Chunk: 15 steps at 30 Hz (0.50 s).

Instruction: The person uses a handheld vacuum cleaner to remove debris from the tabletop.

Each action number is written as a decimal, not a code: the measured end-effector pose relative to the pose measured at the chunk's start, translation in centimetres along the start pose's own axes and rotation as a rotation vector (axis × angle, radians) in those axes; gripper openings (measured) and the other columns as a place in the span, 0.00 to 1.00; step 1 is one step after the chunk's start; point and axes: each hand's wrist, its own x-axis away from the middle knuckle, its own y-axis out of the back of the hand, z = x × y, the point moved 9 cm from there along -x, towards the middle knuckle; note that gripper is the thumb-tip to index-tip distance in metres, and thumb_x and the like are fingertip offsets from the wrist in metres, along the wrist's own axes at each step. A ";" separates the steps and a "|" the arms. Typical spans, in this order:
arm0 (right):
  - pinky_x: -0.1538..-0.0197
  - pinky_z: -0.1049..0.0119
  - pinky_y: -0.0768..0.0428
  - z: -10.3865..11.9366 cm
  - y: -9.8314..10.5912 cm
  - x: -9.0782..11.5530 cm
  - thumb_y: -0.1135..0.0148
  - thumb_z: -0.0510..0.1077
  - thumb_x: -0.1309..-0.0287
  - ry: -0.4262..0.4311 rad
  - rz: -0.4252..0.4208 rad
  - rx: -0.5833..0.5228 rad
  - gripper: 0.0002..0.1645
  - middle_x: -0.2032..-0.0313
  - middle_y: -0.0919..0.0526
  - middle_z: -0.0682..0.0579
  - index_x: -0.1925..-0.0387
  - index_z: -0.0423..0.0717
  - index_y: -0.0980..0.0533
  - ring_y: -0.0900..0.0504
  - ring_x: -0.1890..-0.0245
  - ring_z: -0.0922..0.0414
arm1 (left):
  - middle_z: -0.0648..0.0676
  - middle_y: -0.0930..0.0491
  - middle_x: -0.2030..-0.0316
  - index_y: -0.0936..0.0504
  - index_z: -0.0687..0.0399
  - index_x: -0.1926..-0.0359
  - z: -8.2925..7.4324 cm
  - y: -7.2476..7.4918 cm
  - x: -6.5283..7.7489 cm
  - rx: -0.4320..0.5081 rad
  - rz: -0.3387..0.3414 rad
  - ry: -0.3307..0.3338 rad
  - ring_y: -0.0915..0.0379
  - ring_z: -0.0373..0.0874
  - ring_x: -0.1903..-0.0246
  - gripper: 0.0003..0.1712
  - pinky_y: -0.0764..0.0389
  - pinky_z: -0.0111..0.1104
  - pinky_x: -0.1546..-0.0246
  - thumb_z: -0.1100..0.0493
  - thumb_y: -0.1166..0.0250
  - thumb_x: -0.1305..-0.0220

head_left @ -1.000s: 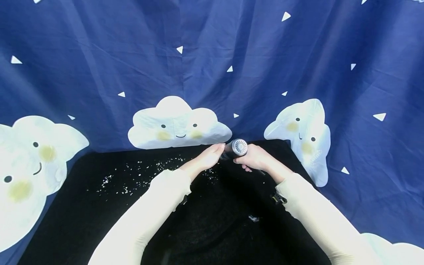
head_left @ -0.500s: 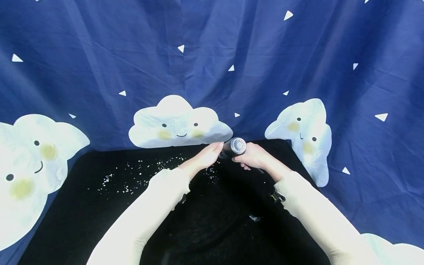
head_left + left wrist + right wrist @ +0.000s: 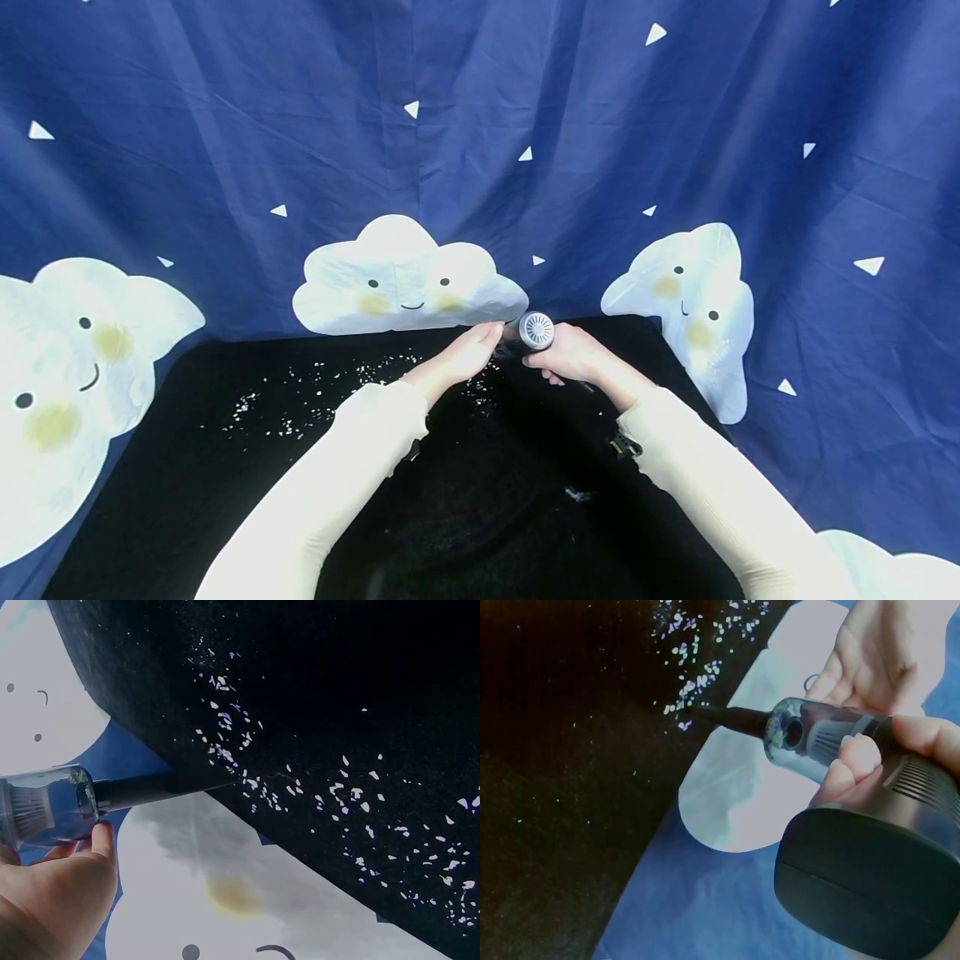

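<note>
A handheld vacuum (image 3: 536,331) with a clear dust cup (image 3: 821,742) and a slim black nozzle (image 3: 161,787) spans the space between both hands at the far edge of the black cloth. My right hand (image 3: 567,352) grips its dark body; fingers and thumb wrap over the vented part in the right wrist view. Against the underside of the cup rest the fingertips of my left hand (image 3: 64,896), whose fingers do not wrap round it. Small white scraps (image 3: 352,796) lie scattered on the cloth, some right at the nozzle's tip. Specks of debris show inside the cup.
Black cloth (image 3: 480,500) covers the work surface, its far edge meeting a blue curtain (image 3: 465,167) printed with clouds. More scraps (image 3: 285,408) spread across the left side. A pale bit (image 3: 577,495) lies nearer, right of the middle.
The vacuum and both hands have shifted slightly to the left in the head view. The hold on the vacuum looks the same, and the scattered scraps look much as before.
</note>
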 end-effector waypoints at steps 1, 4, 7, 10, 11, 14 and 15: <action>0.75 0.63 0.20 0.0 0.0 0.0 0.29 0.51 0.48 -0.002 0.001 0.004 0.15 0.85 0.19 0.49 0.80 0.46 0.21 0.19 0.86 0.54 | 0.64 0.37 0.29 0.38 0.67 0.27 0.0 0.0 0.0 -0.001 0.002 0.000 0.45 0.54 0.27 0.29 0.47 0.41 0.27 0.53 0.63 0.18; 0.75 0.63 0.20 0.0 0.2 0.1 0.29 0.52 0.48 -0.007 0.004 0.011 0.16 0.85 0.19 0.49 0.80 0.46 0.21 0.19 0.85 0.54 | 0.64 0.36 0.29 0.36 0.66 0.28 -0.3 0.0 0.1 -0.001 0.007 -0.009 0.43 0.54 0.28 0.29 0.45 0.41 0.27 0.53 0.64 0.18; 0.75 0.63 0.19 0.1 0.2 0.3 0.29 0.51 0.48 -0.010 0.013 -0.005 0.16 0.85 0.19 0.49 0.80 0.45 0.21 0.19 0.85 0.54 | 0.62 0.30 0.33 0.30 0.64 0.32 -0.7 0.0 0.2 0.005 0.014 -0.041 0.38 0.53 0.31 0.27 0.42 0.41 0.28 0.54 0.64 0.18; 0.76 0.63 0.19 0.1 0.2 0.5 0.29 0.50 0.47 -0.014 0.028 -0.032 0.15 0.84 0.19 0.47 0.79 0.45 0.21 0.19 0.85 0.53 | 0.62 0.28 0.35 0.27 0.63 0.34 -0.9 0.0 0.3 -0.004 0.017 -0.054 0.36 0.53 0.32 0.27 0.40 0.42 0.29 0.54 0.63 0.18; 0.76 0.63 0.19 0.1 0.1 0.6 0.29 0.49 0.47 -0.015 0.033 -0.038 0.15 0.84 0.19 0.47 0.79 0.45 0.21 0.19 0.85 0.53 | 0.63 0.29 0.34 0.27 0.63 0.34 -0.9 0.0 0.3 -0.012 0.018 -0.050 0.36 0.53 0.32 0.27 0.40 0.42 0.29 0.54 0.63 0.18; 0.76 0.63 0.20 0.3 0.2 0.7 0.29 0.49 0.48 -0.012 0.032 -0.030 0.14 0.84 0.19 0.46 0.79 0.45 0.21 0.19 0.85 0.53 | 0.64 0.32 0.32 0.32 0.65 0.31 -0.8 0.1 0.5 -0.035 0.020 -0.031 0.40 0.54 0.30 0.28 0.43 0.43 0.28 0.53 0.63 0.18; 0.77 0.63 0.20 0.4 0.3 0.6 0.29 0.49 0.48 -0.010 0.028 -0.019 0.15 0.84 0.19 0.47 0.79 0.45 0.21 0.19 0.85 0.53 | 0.64 0.32 0.32 0.32 0.65 0.31 -0.8 0.1 0.5 -0.037 0.021 -0.038 0.40 0.54 0.30 0.28 0.42 0.43 0.28 0.53 0.64 0.18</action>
